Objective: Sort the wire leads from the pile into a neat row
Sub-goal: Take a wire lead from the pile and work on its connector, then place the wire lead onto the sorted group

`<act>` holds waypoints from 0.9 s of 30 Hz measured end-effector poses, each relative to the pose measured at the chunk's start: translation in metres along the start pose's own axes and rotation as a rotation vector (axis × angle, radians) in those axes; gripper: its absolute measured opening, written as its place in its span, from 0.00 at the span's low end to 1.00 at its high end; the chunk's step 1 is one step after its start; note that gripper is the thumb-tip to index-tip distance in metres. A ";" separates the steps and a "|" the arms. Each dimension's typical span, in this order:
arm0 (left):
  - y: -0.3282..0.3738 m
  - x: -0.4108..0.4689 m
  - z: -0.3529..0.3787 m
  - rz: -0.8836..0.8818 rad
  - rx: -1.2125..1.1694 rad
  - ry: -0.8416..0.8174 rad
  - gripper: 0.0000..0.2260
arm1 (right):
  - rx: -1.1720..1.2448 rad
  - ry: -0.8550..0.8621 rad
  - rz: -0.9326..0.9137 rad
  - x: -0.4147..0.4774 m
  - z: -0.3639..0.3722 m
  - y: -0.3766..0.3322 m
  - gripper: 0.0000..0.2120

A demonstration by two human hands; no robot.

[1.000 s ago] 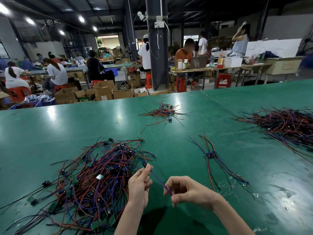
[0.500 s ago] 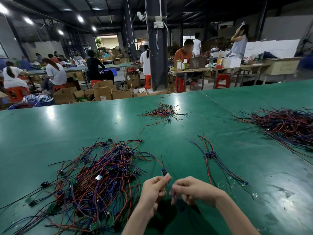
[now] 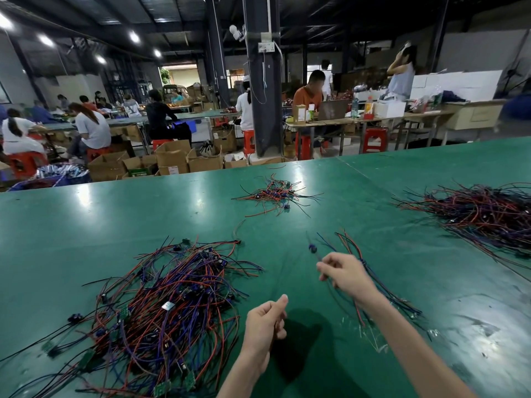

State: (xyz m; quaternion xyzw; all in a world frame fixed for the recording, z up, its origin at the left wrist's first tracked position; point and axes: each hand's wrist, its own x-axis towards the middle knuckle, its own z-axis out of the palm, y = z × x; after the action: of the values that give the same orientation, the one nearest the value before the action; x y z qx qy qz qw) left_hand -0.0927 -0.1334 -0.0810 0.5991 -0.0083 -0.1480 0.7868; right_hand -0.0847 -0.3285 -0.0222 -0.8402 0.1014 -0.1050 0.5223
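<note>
Our right hand has its grip pinched on one wire lead, just over the short row on the green table. Our left hand sits beside the big pile, grip curled, nothing visible in it.

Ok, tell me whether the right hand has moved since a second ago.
Yes. The right hand has moved away and rightward, now over the sorted leads, holding one wire lead.
</note>
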 end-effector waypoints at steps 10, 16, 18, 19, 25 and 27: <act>-0.001 0.000 0.000 -0.035 -0.022 0.036 0.19 | -0.411 -0.052 0.455 0.020 -0.047 0.039 0.08; -0.003 0.000 -0.002 -0.029 0.028 0.034 0.16 | -0.675 0.144 0.353 0.016 -0.035 0.041 0.07; -0.004 0.000 -0.003 -0.022 0.056 0.031 0.16 | -0.712 0.200 0.245 0.015 -0.026 0.042 0.05; -0.005 0.000 -0.003 -0.019 0.066 0.030 0.15 | -0.730 0.207 0.201 0.015 -0.022 0.044 0.05; -0.005 0.000 -0.003 -0.016 0.089 0.031 0.15 | -0.773 0.219 0.188 0.020 -0.014 0.054 0.07; -0.005 -0.001 -0.002 -0.016 0.098 0.031 0.15 | -0.783 0.218 0.172 0.024 -0.014 0.054 0.07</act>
State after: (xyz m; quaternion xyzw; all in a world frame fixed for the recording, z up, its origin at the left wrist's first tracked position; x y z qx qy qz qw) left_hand -0.0941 -0.1322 -0.0867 0.6392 0.0016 -0.1445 0.7553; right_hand -0.0688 -0.3710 -0.0627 -0.9478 0.2580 -0.1030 0.1565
